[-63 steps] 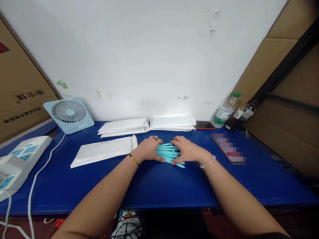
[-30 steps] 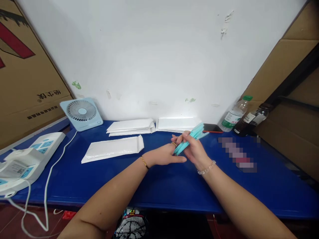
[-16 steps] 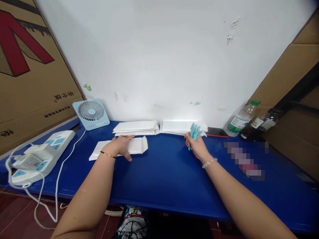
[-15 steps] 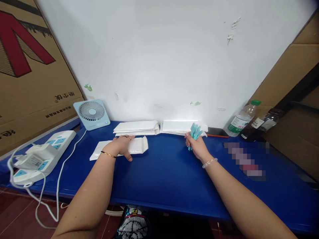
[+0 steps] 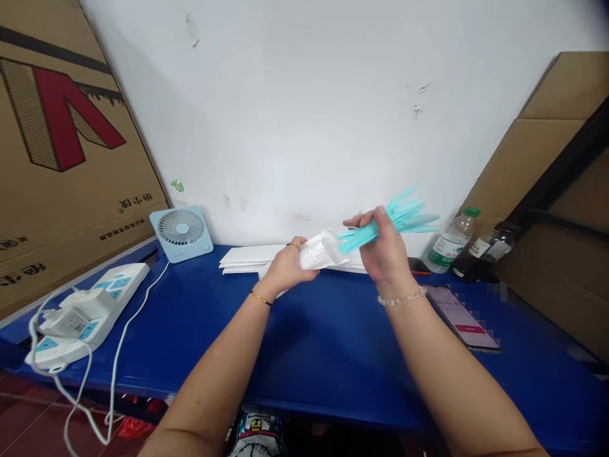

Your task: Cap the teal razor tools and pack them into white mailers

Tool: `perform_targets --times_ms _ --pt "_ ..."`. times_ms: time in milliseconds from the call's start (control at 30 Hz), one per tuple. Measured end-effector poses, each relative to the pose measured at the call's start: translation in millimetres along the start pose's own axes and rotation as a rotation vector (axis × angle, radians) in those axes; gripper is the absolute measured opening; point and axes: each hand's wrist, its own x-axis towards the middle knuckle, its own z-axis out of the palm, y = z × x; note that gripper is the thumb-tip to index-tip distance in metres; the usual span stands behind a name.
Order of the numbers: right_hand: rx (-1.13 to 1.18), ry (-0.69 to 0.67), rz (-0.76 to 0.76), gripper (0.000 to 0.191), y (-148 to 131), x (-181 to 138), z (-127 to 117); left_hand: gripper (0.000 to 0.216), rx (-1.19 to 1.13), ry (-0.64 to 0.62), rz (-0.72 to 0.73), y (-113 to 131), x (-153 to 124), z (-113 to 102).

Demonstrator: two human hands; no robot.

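My left hand (image 5: 285, 268) grips a white padded envelope (image 5: 322, 249) and holds it up above the blue table (image 5: 304, 330), its open end toward the right. My right hand (image 5: 383, 251) is closed round a bunch of thin turquoise sticks (image 5: 394, 221). The lower ends of the sticks meet the envelope's mouth, and their tops fan out up and to the right. Both hands are lifted off the table, close together.
Stacks of white envelopes (image 5: 245, 256) lie by the wall. A small blue fan (image 5: 181, 232) and a white power strip with cables (image 5: 80, 313) are at the left, with cardboard boxes (image 5: 57, 158) behind. A phone (image 5: 464, 310) and two bottles (image 5: 447, 241) sit at the right.
My left hand has picked the envelope off the table and raised it. My right hand has brought the sticks over to its open end. The camera has tilted up.
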Motion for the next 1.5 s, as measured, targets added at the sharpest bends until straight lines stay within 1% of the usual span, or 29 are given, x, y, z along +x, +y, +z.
perform_targets --times_ms 67,133,233,367,467,600,700,767,833,900,1033,1167,1233,1300,1400,1433,1500 --pt "-0.035 0.045 -0.053 0.042 -7.5 5.3 10.5 0.063 -0.11 0.102 -0.004 11.2 3.5 14.1" --pt "-0.051 0.06 -0.042 0.043 -10.9 7.5 15.9 0.06 -0.191 0.185 -0.01 17.6 3.9 23.8" --pt "-0.058 -0.012 0.053 0.042 -14.3 8.4 18.4 0.059 -0.317 0.268 -0.012 23.1 2.7 30.4" --pt "-0.112 -0.135 0.177 0.04 -19.4 11.6 21.8 0.062 -0.481 0.334 0.018 26.6 2.3 33.2" --pt "-0.123 -0.144 0.221 0.04 -22.3 19.0 25.9 0.06 -0.538 0.367 0.04 25.6 2.3 33.7" --pt "-0.097 -0.115 0.273 0.041 -26.6 32.7 31.3 0.057 -0.563 0.367 0.08 21.7 1.5 31.9" --pt "-0.137 -0.123 0.226 0.042 -26.7 36.3 36.8 0.058 -0.585 0.361 0.098 18.4 0.6 31.3" --pt "-0.181 -0.173 0.212 0.041 -24.3 33.3 40.8 0.059 -0.608 0.36 0.103 15.8 0.0 32.1" --pt "-0.21 -0.252 0.254 0.039 -21.3 28.0 43.9 0.058 -0.633 0.363 0.105 13.1 -0.5 33.2" --pt "-0.199 -0.325 0.297 0.035 -19.5 23.2 45.4 0.057 -0.643 0.369 0.107 10.6 -0.9 34.1" --pt "-0.168 -0.437 0.307 0.029 -20.9 19.8 44.5 0.057 -0.638 0.369 0.108 8.6 -1.4 34.2" --pt "-0.212 -0.497 0.341 0.029 -22.7 19.9 43.7 0.056 -0.639 0.373 0.097 9.9 -1.9 33.0" --pt "-0.226 -0.504 0.34 0.029 -22.7 19.6 42.9 0.056 -0.641 0.375 0.093 10.1 -2.0 33.0" --pt "-0.249 -0.485 0.306 0.032 -23.1 19.2 40.1 0.058 -0.638 0.373 0.098 9.6 -1.9 33.5" --pt "-0.398 -0.437 0.274 0.048 -25.4 19.1 31.3 0.06 -0.615 0.368 0.115 8.5 -1.7 33.9" --pt "-0.474 -0.439 0.283 0.053 -26.3 19.3 27.5 0.062 -0.596 0.368 0.12 8.5 -1.8 33.9" --pt "-0.616 -0.495 0.324 0.056 -27.2 19.9 19.5 0.069 -0.516 0.361 0.136 9.6 -2.6 34.5"
